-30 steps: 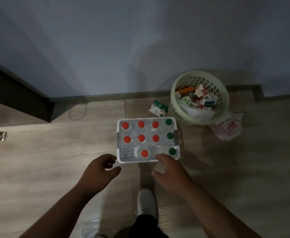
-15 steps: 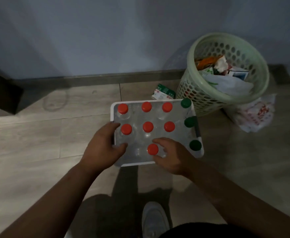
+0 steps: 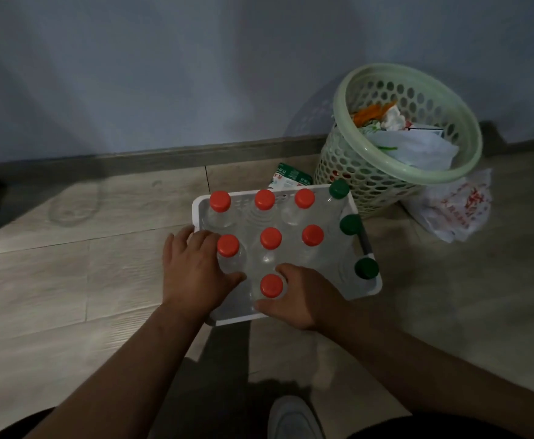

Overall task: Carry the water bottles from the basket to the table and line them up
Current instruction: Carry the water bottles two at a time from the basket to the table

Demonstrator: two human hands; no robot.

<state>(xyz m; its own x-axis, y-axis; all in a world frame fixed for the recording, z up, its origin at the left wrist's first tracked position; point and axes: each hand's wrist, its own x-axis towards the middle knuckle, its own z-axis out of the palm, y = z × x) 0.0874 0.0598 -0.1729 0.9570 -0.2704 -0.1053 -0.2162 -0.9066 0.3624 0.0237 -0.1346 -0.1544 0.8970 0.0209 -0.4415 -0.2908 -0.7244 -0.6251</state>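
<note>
Wood floor (image 3: 69,280) beside grey wall (image 3: 164,74) holds basket (image 3: 373,288) of water bottles (image 3: 271,238).

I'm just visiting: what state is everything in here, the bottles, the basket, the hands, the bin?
White basket, on the floor, holding ten capped upright bottles.
Left hand, grips the middle-row left red-capped bottle.
Right hand, grips the nearest red-capped bottle.
Green-capped bottles, three, untouched along the basket's right side.
Green bin, upright, holding rubbish.
</note>
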